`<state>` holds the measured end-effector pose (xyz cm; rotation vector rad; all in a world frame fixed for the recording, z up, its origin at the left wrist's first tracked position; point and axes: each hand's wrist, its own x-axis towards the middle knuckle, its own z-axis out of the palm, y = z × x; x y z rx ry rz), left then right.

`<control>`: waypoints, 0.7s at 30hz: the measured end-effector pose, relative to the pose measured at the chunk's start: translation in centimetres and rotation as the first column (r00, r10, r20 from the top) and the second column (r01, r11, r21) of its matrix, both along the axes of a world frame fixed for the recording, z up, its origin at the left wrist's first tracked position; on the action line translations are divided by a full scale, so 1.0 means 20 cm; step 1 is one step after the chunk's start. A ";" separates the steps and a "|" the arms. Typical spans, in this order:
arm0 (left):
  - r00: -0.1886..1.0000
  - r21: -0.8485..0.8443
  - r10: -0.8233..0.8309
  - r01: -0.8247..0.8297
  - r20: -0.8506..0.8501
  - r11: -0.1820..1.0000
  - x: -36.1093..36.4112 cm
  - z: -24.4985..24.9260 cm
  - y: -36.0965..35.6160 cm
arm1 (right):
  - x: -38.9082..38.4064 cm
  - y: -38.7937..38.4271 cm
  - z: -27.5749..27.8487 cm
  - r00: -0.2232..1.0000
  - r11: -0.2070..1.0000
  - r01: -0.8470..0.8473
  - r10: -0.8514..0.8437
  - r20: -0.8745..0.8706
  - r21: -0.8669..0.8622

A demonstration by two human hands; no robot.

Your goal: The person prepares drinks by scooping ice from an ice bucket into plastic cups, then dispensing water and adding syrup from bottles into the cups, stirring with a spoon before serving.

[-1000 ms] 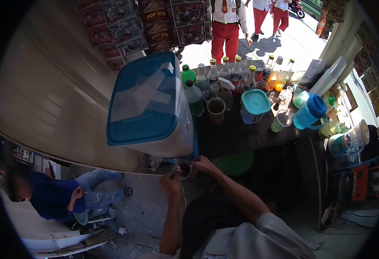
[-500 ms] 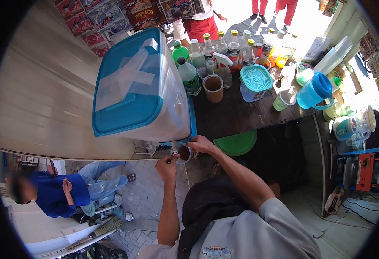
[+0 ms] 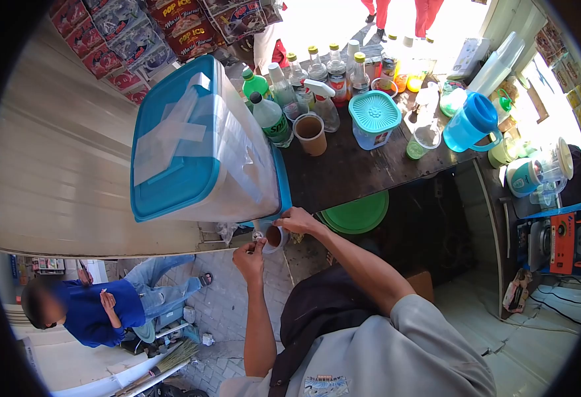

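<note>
A clear plastic cup (image 3: 273, 247) with brown drink in it is below the front corner of a large tub (image 3: 244, 173) with a taped blue lid. My right hand (image 3: 297, 222) reaches over from the right, its fingers closed on the cup's rim. At the cup's left side, my left hand (image 3: 248, 259) is closed, thumb and fingertips pinched at a small whitish tap (image 3: 258, 235). The exact contact there is too small to make out fully. The tub stands on a blue base (image 3: 281, 182).
Glass bottles (image 3: 337, 71), a brown-filled container (image 3: 310, 135), a turquoise-lidded jar (image 3: 374, 118) and a blue pitcher (image 3: 470, 126) stand on the dark counter (image 3: 330, 173). Below is a green round lid (image 3: 357, 213). A seated person (image 3: 98, 304) is at left; a blender (image 3: 525, 177) stands right.
My view has shifted slightly, so the tub and counter sit a little further left. Both hands keep their places at the cup and tap.
</note>
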<state>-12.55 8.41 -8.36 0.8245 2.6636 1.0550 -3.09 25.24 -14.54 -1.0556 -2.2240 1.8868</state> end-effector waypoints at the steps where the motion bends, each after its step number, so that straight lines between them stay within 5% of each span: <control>1: 1.000 -0.002 -0.004 0.004 -0.004 1.000 0.00 -0.01 0.00 | 0.00 0.00 -0.01 1.000 1.000 0.000 0.000 -0.003 0.003; 19: 0.951 0.083 0.041 -0.070 0.305 0.994 0.00 0.00 0.01 | 0.02 -0.05 -0.03 0.997 0.998 0.000 -0.005 -0.082 -0.062; 21: 0.794 0.116 0.068 -0.172 0.604 0.978 -0.01 0.01 -0.01 | 0.02 -0.07 -0.04 0.997 0.999 0.004 -0.008 -0.071 -0.053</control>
